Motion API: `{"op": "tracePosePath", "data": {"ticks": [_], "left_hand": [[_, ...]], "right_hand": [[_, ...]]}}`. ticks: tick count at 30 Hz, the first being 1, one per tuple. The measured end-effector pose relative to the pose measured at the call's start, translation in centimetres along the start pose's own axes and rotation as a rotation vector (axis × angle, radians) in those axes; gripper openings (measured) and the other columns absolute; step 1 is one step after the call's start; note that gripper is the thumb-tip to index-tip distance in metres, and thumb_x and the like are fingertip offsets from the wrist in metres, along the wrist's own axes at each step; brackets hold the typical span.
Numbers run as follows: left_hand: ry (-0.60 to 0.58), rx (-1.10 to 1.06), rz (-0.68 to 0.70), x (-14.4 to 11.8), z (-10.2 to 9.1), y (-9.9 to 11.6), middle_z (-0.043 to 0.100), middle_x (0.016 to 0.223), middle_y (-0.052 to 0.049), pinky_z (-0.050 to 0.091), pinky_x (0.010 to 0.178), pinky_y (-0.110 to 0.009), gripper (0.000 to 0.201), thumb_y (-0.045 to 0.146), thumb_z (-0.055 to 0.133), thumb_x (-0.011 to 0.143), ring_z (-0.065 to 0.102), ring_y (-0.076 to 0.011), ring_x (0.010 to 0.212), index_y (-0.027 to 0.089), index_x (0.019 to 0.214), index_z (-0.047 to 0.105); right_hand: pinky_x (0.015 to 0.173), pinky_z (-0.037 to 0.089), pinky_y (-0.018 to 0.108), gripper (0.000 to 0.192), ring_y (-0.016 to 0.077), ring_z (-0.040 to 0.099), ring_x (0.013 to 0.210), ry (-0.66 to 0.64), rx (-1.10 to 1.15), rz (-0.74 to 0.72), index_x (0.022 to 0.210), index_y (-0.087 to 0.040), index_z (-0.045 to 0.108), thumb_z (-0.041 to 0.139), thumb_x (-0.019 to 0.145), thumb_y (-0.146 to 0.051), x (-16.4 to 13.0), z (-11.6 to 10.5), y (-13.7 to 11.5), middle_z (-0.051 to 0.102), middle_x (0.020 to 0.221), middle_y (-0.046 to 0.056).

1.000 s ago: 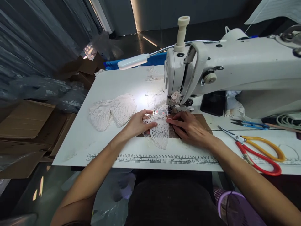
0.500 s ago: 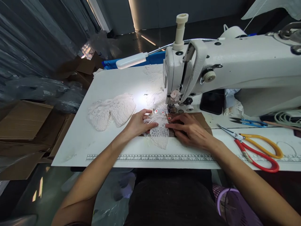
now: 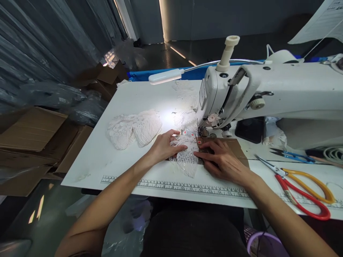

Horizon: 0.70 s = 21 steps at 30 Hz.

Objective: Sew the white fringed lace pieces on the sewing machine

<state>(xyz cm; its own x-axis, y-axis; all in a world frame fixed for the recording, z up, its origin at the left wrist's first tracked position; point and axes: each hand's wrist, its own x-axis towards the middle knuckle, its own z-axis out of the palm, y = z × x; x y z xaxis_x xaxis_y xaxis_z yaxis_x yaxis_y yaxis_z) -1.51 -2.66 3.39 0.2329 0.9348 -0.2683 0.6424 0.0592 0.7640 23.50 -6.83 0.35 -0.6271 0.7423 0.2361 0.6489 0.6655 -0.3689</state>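
Observation:
A white lace piece (image 3: 187,159) lies beneath the sewing machine's (image 3: 214,96) needle area, its pointed end toward me. My left hand (image 3: 164,145) grips the lace's left edge, with the thumb on top and the other fingers partly hidden. From the right, my right hand (image 3: 221,159) rests with fingers stretched out, the index fingertip touching the lace's right edge. Under that hand lies a brown board (image 3: 238,151), partly covered by the lace. Small red marks show near the presser foot. More lace (image 3: 184,96) trails behind the needle area.
Left of my hands sits a folded lace bundle (image 3: 134,128). Red-and-yellow-handled scissors (image 3: 302,185), blue snips (image 3: 294,156) and a dark phone-like slab (image 3: 249,129) lie on the right. A printed ruler (image 3: 174,187) runs along the front edge. A lamp (image 3: 166,76) hangs over the table.
The whole view has shifted and tilted, so the machine and table appear farther right and lower. Both hands keep much the same place on the lace.

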Motion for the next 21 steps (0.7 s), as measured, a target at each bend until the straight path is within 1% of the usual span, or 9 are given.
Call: {"op": "tracePosePath", "data": {"ticks": [2,4,6,8,11,15,17,19,21], "left_hand": [[0.01,0.023,0.032,-0.21,-0.03,-0.01,0.07,0.107,-0.013,0.059,0.072,-0.036,0.07,0.05,0.081,0.074,0.069,-0.0169,0.061,0.019,0.131,0.055],[0.002,0.035,0.05,-0.48,-0.07,-0.01,0.069,0.112,-0.013,0.059,0.067,-0.034,0.069,0.051,0.079,0.076,0.068,-0.0155,0.058,0.02,0.132,0.054],[-0.003,0.04,0.058,-0.68,-0.09,-0.04,0.067,0.117,-0.013,0.058,0.062,-0.032,0.064,0.048,0.075,0.081,0.065,-0.0125,0.053,0.021,0.133,0.052],[0.014,0.075,0.077,-0.76,-0.07,-0.12,0.066,0.118,-0.011,0.057,0.063,-0.031,0.058,0.044,0.073,0.083,0.063,-0.0105,0.051,0.021,0.132,0.053],[0.066,0.154,0.108,-0.7,-0.02,-0.32,0.067,0.114,-0.01,0.057,0.067,-0.032,0.054,0.044,0.073,0.082,0.062,-0.0107,0.055,0.021,0.129,0.056],[0.086,0.228,0.155,-0.63,-0.04,-0.6,0.068,0.104,-0.006,0.055,0.066,-0.03,0.053,0.045,0.07,0.084,0.061,-0.0114,0.06,0.021,0.129,0.056],[0.173,0.349,0.25,-0.61,-0.04,-0.53,0.066,0.104,-0.006,0.054,0.064,-0.03,0.049,0.044,0.067,0.087,0.061,-0.0136,0.066,0.022,0.13,0.057],[0.265,0.515,0.411,-0.47,0.06,-0.19,0.065,0.108,-0.009,0.053,0.061,-0.031,0.039,0.041,0.06,0.092,0.062,-0.0181,0.076,0.022,0.126,0.06],[0.216,0.647,0.624,-0.1,0.34,0.39,0.064,0.112,-0.01,0.055,0.066,-0.035,0.028,0.036,0.052,0.097,0.063,-0.0217,0.087,0.02,0.117,0.064]], "right_hand": [[0.091,0.047,0.056,0.038,0.0321,0.053,0.11,-0.004,-0.021,-0.003,0.124,-0.028,0.068,0.052,0.091,-0.02,-0.03,0.03,-0.03,0.06,0.12,0.011],[0.09,0.048,0.055,0.038,0.0323,0.053,0.11,-0.004,-0.034,-0.002,0.125,-0.028,0.068,0.053,0.091,-0.021,-0.07,0.07,-0.03,0.059,0.12,0.012],[0.09,0.049,0.054,0.038,0.0323,0.053,0.111,0.001,-0.039,0.002,0.125,-0.029,0.068,0.053,0.091,-0.021,-0.11,0.1,0.0,0.058,0.121,0.012],[0.09,0.049,0.053,0.039,0.0318,0.054,0.112,0.004,-0.043,0.004,0.126,-0.03,0.067,0.053,0.091,-0.021,-0.13,0.13,0.04,0.058,0.121,0.011],[0.091,0.049,0.053,0.04,0.0312,0.054,0.111,0.004,-0.048,0.001,0.127,-0.031,0.066,0.055,0.091,-0.021,-0.12,0.15,0.07,0.059,0.12,0.011],[0.092,0.048,0.053,0.039,0.0314,0.053,0.112,0.01,-0.052,0.007,0.127,-0.031,0.067,0.054,0.091,-0.02,-0.02,0.09,-0.07,0.06,0.119,0.011],[0.092,0.047,0.053,0.039,0.0314,0.053,0.111,0.014,-0.052,0.012,0.127,-0.03,0.067,0.054,0.092,-0.019,0.03,0.02,-0.17,0.06,0.119,0.011],[0.093,0.047,0.053,0.039,0.0313,0.054,0.111,0.009,-0.048,0.014,0.126,-0.03,0.067,0.054,0.092,-0.018,0.04,-0.05,-0.22,0.06,0.119,0.011],[0.093,0.046,0.053,0.04,0.0314,0.053,0.111,-0.004,-0.042,0.01,0.129,-0.031,0.066,0.055,0.092,-0.019,0.02,-0.09,-0.2,0.059,0.12,0.011]]}}
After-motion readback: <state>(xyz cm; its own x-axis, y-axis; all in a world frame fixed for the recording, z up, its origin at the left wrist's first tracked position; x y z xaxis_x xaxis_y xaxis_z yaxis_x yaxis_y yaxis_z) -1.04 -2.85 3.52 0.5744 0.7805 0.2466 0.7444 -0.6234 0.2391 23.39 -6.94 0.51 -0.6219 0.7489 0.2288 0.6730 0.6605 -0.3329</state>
